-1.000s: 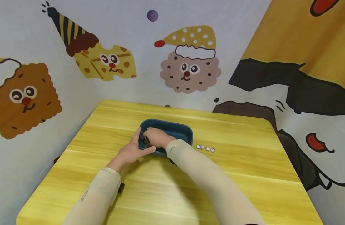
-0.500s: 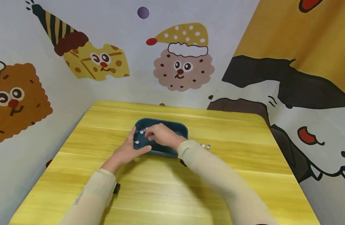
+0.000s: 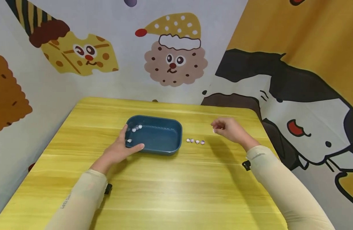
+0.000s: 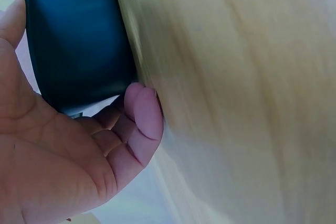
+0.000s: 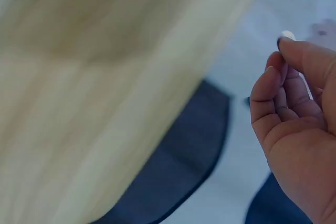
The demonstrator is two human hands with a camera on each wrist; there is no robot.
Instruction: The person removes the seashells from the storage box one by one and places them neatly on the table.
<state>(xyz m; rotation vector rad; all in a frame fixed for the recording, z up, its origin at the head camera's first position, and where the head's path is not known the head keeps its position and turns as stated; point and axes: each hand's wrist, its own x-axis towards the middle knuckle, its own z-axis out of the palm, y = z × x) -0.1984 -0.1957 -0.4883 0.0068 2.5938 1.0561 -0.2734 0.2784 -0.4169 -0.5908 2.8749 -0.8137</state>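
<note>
Here, the right hand (image 3: 231, 129) has its fingers pinching a small white piece (image 3: 214, 130) at their tips, above the worktop (image 3: 170, 188). Four purplish-white bits (image 3: 197, 141) lie left of those fingers. The left hand (image 3: 118, 149) grips the blue tray (image 3: 156, 139), with white pieces (image 3: 137, 128) (three together, one apart) inside near its fingers.

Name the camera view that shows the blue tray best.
The head view. It takes in nearly the whole blue tray, its inside included, with the left hand at one end. The left wrist view shows only a cropped part; the right wrist view shows none.
</note>
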